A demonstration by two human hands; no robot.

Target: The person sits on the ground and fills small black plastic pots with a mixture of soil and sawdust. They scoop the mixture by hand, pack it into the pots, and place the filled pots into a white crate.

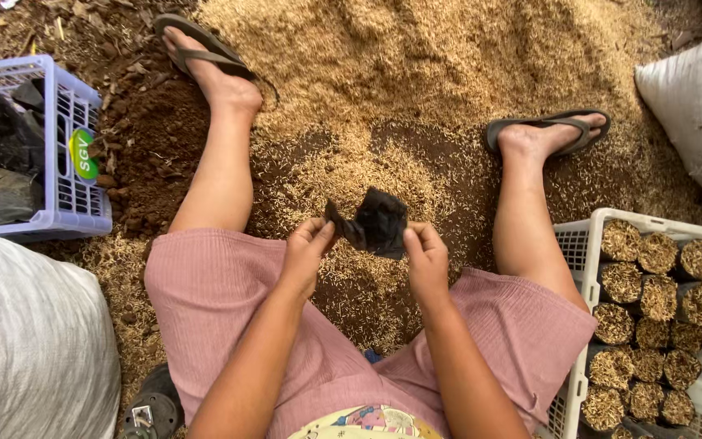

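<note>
So I've got the small black bag pinched at both ends, left hand and right hand closed on it. It hangs crumpled between them, stretched side to side above the husk-covered ground, equally near each.

Dirt floor strewn with pale rice husks under soft daylight, white sacks at both edges
</note>
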